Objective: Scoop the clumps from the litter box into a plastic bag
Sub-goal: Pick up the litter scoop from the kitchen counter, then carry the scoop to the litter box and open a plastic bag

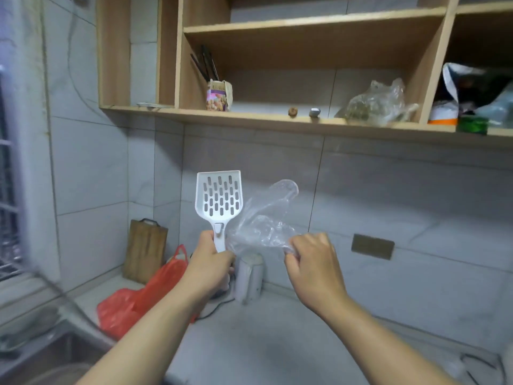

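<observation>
My left hand [212, 262] grips the handle of a white slotted litter scoop [219, 197], held upright with its blade above the fist. Just to its right, my right hand [312, 262] pinches a crumpled clear plastic bag [263, 220], which hangs in the air between both hands and touches the scoop's handle. No litter box or clumps are in view.
A grey counter [277, 329] runs below, with a red plastic bag [133, 304], a wooden cutting board [145, 252] against the wall, and a white appliance [249, 276] with a cord. A sink [41, 354] lies at lower left. A wooden shelf [277, 118] overhead holds a cup, bags and packets.
</observation>
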Motion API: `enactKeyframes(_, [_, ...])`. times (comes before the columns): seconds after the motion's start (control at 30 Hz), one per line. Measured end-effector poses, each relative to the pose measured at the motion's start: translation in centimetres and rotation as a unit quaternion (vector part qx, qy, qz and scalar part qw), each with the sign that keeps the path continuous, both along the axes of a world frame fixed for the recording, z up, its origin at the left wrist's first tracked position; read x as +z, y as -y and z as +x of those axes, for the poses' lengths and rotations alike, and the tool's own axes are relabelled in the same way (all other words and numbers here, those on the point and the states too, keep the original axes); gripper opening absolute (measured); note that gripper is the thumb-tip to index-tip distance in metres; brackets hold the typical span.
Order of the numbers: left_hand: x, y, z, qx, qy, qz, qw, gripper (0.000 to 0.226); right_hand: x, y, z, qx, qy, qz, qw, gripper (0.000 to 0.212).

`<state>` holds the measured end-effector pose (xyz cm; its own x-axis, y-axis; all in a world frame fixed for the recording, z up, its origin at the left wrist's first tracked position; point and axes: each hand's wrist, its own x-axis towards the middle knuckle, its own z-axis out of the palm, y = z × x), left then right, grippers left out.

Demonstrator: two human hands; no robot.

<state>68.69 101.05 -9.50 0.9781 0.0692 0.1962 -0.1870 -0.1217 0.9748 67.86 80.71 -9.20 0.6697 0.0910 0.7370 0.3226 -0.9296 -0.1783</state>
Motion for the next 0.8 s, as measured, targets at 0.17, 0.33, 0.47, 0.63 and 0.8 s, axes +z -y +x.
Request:
enactKeyframes(0.17, [-2.7,1.7,-4.7,-0.007,-0.028,-0.010,1.000,0.030,-4.5,1.6,-5.5,0.017,-0.034,0.042,0.998,0.039])
enactKeyframes(0.33, [-5.5,2.2,-8.6,-0.012,-0.068,-0.009,0.998,0.030,-8.3,2.0,-10.1,0.018,-0.069,0.043,0.997,0.031])
enactKeyframes(0.47, [-8.0,2.1,-10.9,-0.015,-0.104,-0.019,0.994,0.027,-10.9,1.5,-13.8,0.010,-0.085,0.055,0.995,0.025])
enactKeyframes(0.63, [-10.7,0.5,-13.6,-0.024,-0.131,-0.034,0.990,0.033,-14.7,0.3,-17.7,-0.007,-0.107,0.022,0.994,0.028])
enactKeyframes(0.8, [-13.7,-3.0,-17.2,-0.048,-0.184,-0.064,0.980,0.038,-17.8,-2.3,-22.0,-0.017,-0.132,-0.051,0.990,0.014])
